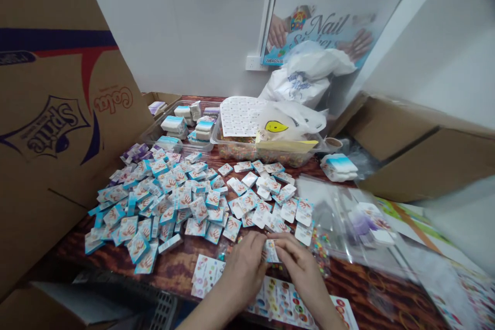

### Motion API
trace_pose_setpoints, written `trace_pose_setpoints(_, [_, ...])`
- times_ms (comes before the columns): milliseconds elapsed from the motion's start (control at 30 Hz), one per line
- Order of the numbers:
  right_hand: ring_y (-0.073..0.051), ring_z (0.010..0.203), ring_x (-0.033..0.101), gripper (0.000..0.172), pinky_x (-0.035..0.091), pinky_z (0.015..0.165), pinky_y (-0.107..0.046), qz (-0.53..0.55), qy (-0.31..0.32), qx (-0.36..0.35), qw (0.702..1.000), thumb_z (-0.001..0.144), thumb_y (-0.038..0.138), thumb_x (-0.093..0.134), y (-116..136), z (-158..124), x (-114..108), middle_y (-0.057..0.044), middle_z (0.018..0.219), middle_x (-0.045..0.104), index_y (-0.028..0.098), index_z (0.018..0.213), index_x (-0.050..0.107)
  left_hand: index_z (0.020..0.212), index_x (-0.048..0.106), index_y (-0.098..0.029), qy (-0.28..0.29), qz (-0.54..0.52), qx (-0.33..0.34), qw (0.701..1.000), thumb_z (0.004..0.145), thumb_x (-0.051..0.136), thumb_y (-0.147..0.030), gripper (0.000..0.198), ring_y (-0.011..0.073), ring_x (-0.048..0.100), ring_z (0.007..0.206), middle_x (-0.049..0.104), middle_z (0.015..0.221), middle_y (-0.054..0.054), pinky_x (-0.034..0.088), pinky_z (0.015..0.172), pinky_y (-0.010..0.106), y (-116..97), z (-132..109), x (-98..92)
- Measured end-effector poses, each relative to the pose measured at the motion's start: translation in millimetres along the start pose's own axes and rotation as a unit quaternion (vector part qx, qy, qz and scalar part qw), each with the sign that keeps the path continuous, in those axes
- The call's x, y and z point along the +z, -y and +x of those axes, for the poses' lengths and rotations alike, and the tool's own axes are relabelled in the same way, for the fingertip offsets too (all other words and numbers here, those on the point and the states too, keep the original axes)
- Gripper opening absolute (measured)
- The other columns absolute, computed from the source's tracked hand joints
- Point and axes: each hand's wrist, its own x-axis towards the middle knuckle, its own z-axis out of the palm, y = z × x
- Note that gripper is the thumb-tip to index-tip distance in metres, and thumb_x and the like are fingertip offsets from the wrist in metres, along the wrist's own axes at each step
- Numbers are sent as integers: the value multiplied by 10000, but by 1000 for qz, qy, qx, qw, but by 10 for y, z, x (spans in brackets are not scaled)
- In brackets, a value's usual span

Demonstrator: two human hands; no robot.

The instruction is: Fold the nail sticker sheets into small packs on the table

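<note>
small packet (270,251) is pinched between both hands, low over the near edge of the surface (181,268). left hand (243,268) has its fingers (258,243) closed on the packet's left edge, and right hand (303,268) is closed on its right edge. sticker sheets (282,301) lie beneath the hands. a heap of like packets (174,201) spreads just beyond, near a clear tub (266,152).
</note>
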Motion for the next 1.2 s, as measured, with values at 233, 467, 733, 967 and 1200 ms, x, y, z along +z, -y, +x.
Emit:
trace_pose_setpoints(233, [-241, 906, 612, 287, 444, 855, -342, -6, -2, -12, 1000, 822, 415, 596, 1, 127, 6, -88, 949, 679, 190, 664, 677, 1113, 552, -234, -33, -60, -18, 998, 764, 573, -93, 376, 234, 581, 1051, 612, 1114, 58, 478, 907, 382, -15, 51, 25])
trace_pose_setpoints(467, [-190, 735, 576, 294, 459, 665, -280, 85, -78, 36, 993, 792, 484, 651, 72, 182, 4, -29, 776, 646, 194, 828, 682, 1059, 542, -217, -50, -287, -128, 948, 861, 520, -257, 203, 181, 667, 716, 631, 934, 27, 553, 662, 326, -69, 136, 75])
trace_pose_setpoints(733, [-180, 764, 600, 342, 486, 683, -271, 195, -193, 45, 961, 679, 434, 776, 80, 103, 141, -28, 813, 650, 206, 895, 642, 1238, 563, -254, -48, -373, -94, 922, 836, 613, -328, 411, 111, 583, 632, 595, 977, 28, 538, 560, 242, -137, 156, 14])
trace_pose_setpoints(967, [-137, 616, 517, 262, 422, 597, -252, 146, -69, 53, 985, 759, 437, 715, 97, 20, 44, 13, 644, 570, 183, 744, 654, 1087, 593, -210, 42, -400, -104, 910, 785, 655, -285, 317, 90, 467, 605, 421, 728, -55, 522, 533, 217, -39, 162, -87])
trace_pose_setpoints(1200, [-205, 858, 602, 243, 461, 762, -302, 100, -24, 8, 995, 860, 399, 603, 164, -7, 36, -53, 884, 674, 196, 953, 698, 1105, 517, -225, -11, -315, -93, 944, 809, 613, -240, 312, 118, 549, 669, 516, 794, -42, 480, 592, 223, -2, 130, -62])
